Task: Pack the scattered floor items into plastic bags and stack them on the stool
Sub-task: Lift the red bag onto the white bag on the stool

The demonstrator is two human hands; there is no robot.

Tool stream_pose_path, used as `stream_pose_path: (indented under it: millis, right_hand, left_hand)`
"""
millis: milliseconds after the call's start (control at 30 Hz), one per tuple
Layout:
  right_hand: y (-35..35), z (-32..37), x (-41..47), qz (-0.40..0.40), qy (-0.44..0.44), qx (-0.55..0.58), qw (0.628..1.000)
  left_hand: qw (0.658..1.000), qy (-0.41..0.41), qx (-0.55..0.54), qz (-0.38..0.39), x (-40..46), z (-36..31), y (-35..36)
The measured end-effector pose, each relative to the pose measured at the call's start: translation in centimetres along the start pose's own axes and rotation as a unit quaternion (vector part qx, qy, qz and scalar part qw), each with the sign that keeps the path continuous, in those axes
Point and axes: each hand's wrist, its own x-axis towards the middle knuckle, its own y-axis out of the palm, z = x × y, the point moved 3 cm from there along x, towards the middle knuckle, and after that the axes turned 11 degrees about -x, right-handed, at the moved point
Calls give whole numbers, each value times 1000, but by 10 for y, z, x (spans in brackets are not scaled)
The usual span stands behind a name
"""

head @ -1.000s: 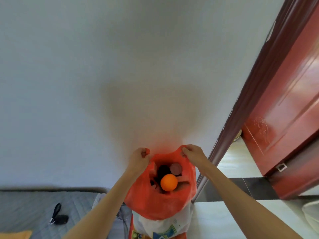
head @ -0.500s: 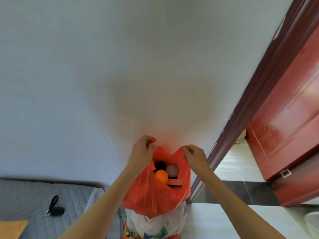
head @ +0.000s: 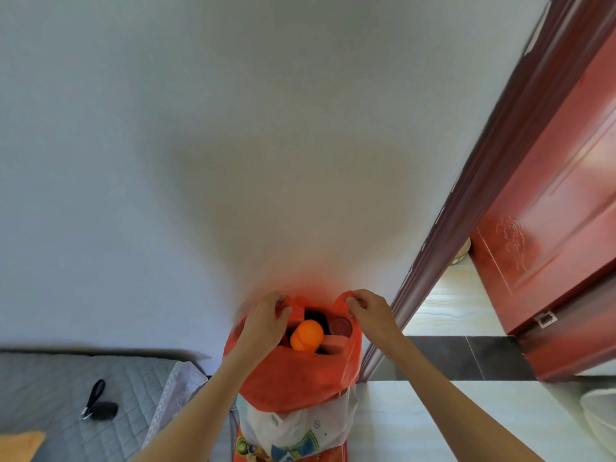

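A red plastic bag (head: 293, 378) stands open at the bottom centre, close to the white wall. Inside it I see an orange ball-like item (head: 306, 335), a round dark-red lid (head: 340, 326) and a pink box edge. My left hand (head: 266, 325) pinches the bag's left handle. My right hand (head: 370, 311) pinches the right handle. The red bag rests on a white plastic bag (head: 300, 428) with a printed picture. Under that shows a strip of the red stool (head: 343, 453), mostly hidden.
A grey quilted bed (head: 66, 395) lies at the lower left, with a black key fob (head: 103, 410) on it. A dark-red door frame (head: 466, 211) and an open red door (head: 550, 195) stand to the right. A white basin rim (head: 600, 415) shows at the far right.
Both hands and the bag's handles have dropped lower and moved closer to the wall. The view has tilted slightly. The bag's contents stay in place.
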Motion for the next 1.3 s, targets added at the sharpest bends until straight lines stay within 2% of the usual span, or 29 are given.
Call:
stream_pose_path:
  millis: [267, 533, 633, 800, 1100, 1200, 1300]
  right_hand:
    - [14, -8, -13, 2, -47, -110, 993]
    - [25, -21, -25, -3, -63, -179, 982]
    - [32, -23, -34, 10, -34, -105, 994]
    - [12, -1, -19, -47, -7, 36, 998]
    - [-24, 15, -19, -44, -89, 88, 991]
    - [-27, 25, -11, -37, -119, 88, 988]
    - [-13, 20, -1, 18, -91, 61, 994]
  left_hand:
    - [994, 40, 104, -4, -16, 14, 11]
    - [987, 60, 132, 62, -36, 36, 21]
    - [994, 62, 65, 58, -52, 29, 30]
    - [993, 85, -55, -65, -31, -39, -1]
    - [980, 152, -123, -47, -56, -87, -15]
    - [980, 139, -138, -33, -52, -92, -11]
    - [988, 80, -127, -29, -44, -77, -3]
